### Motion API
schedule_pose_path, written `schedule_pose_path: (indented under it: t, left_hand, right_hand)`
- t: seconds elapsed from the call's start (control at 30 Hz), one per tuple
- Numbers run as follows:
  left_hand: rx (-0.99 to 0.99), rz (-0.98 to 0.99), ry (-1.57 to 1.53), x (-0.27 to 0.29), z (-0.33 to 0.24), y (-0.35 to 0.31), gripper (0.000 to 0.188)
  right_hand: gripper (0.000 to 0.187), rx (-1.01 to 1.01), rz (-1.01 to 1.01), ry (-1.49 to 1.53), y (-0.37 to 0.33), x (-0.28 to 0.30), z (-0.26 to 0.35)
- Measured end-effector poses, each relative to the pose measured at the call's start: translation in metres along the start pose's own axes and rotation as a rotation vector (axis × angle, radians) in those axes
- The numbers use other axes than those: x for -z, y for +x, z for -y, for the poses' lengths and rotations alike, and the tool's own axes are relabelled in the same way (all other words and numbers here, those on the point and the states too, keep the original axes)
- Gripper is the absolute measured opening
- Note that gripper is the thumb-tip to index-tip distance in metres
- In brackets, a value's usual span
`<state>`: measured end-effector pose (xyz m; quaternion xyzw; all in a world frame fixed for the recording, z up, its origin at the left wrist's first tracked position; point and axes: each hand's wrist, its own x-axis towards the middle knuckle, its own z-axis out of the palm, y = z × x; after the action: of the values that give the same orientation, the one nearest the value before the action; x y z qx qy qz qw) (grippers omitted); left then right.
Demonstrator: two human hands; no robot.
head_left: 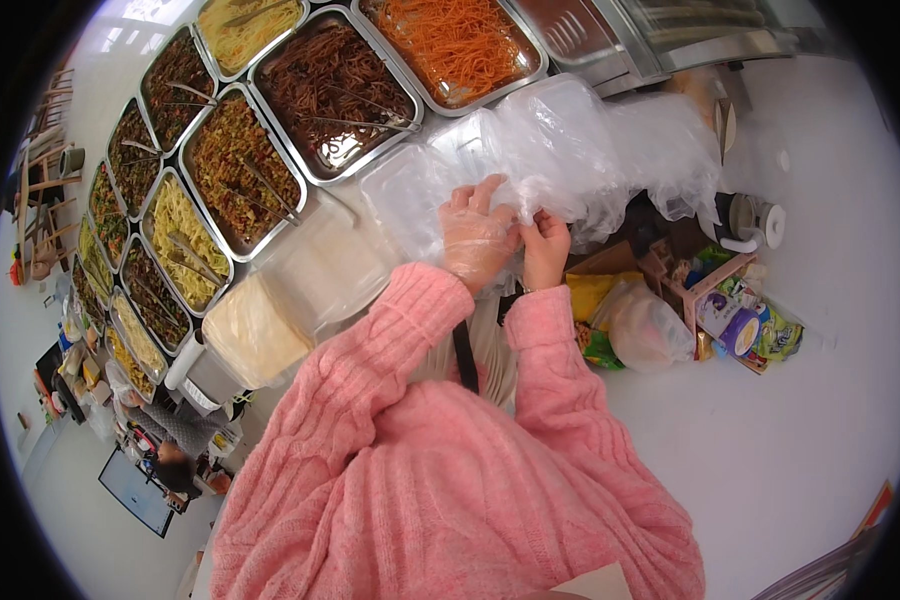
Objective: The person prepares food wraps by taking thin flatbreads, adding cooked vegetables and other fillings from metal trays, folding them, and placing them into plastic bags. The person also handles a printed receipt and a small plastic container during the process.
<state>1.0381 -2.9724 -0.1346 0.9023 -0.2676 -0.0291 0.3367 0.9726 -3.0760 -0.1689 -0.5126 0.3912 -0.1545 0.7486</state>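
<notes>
Both my hands are at a crumpled clear plastic bag (545, 125) on the counter's far side. My left hand (476, 235) wears a thin see-through glove; its thumb side meets the bag's gathered edge and other fingers are bent above it. Bare, my right hand (545, 245) pinches the same bunched plastic close beside the left. Clear plastic containers (400, 190) appear stacked beneath and left of the bag. What lies inside the bag is hard to make out.
Metal trays of shredded and chopped food, such as carrot (455, 45) and a brown dish (335, 85), line the far left. Bagged thin sheets (260, 330) lie near my left forearm. A box of packages (725, 310) stands right. A person (175, 425) is far left.
</notes>
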Motion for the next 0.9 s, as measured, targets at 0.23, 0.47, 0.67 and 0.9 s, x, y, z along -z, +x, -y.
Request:
schedule_pose_path:
  t: [0.23, 0.47, 0.67, 0.9]
  left_hand:
    - [0.015, 0.003, 0.037, -0.003, -0.004, 0.005, 0.020]
    - [0.010, -0.023, -0.069, -0.003, -0.003, 0.002, 0.018]
    - [0.000, -0.073, -0.216, 0.001, 0.008, -0.008, 0.026]
    - [0.082, -0.009, -0.181, 0.011, 0.002, -0.019, 0.053]
  right_hand:
    - [0.021, -0.005, 0.014, 0.024, -0.002, 0.003, 0.009]
    - [0.020, 0.020, -0.049, 0.075, 0.006, 0.005, 0.003]
    - [0.022, 0.066, -0.081, -0.032, 0.002, 0.008, -0.004]
    - [0.011, 0.004, -0.080, -0.075, 0.001, 0.003, 0.003]
